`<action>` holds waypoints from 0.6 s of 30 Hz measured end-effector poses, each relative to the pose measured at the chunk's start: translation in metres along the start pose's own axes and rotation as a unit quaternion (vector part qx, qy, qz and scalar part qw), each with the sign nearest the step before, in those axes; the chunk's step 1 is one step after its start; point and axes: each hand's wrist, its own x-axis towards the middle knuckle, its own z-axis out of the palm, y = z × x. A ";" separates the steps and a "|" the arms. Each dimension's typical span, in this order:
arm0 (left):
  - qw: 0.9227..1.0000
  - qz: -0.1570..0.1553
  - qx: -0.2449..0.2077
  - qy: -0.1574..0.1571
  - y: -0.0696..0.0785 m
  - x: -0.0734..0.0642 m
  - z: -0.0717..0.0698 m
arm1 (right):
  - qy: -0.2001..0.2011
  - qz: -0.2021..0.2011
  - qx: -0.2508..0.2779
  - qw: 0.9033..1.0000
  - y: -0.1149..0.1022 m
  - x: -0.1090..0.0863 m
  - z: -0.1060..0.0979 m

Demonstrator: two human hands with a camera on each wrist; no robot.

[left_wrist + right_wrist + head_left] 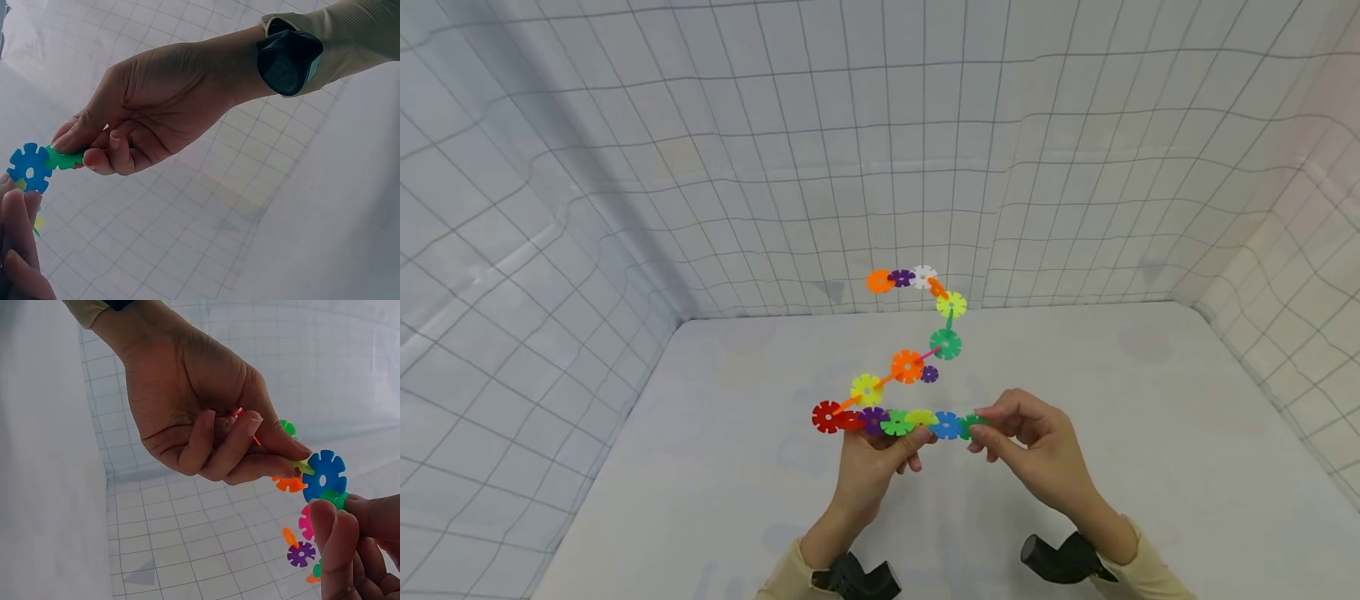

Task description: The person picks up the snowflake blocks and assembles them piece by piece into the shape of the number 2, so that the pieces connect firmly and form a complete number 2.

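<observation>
A chain of interlocking notched plastic discs runs in a zigzag in the head view. My left hand [870, 471] holds the near row from below. Its thumb and finger pinch the yellow disc [921, 418] beside the blue disc [947, 425]. At the row's right end, my right hand [1041, 450] pinches the green disc [64, 158], which is joined to the blue one. A red disc [827, 417] forms the left corner. From there the chain climbs through an orange disc [907, 366] to another orange disc [880, 282] at the far end.
A white table surface [722, 467] lies under the hands. Pale sheeting with a grid pattern [865, 150] surrounds it at the back and sides. Black wrist devices [1063, 558] are strapped on both forearms, over light sleeves.
</observation>
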 end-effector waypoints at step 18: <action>1.000 0.007 0.005 0.000 -0.002 0.001 -0.001 | 0.014 0.013 -0.008 1.000 0.004 -0.001 0.007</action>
